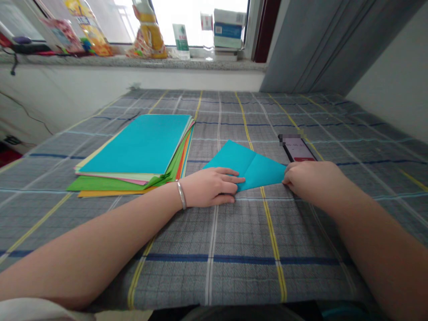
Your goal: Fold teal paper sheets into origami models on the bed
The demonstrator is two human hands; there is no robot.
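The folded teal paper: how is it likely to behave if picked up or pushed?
The folded teal paper is probably light and floppy, being thin, though its crease may stiffen it slightly. Pushed across the woven plaid cloth, it would likely slide with some drag rather than roll.

A bed [214,276] with a grey checked sheet [214,227] spreading under everything, a stack of coloured paper [133,147] lying on the left side, a folded turquoise paper [249,167] resting near the middle, a smartphone [297,149] lying just beside it
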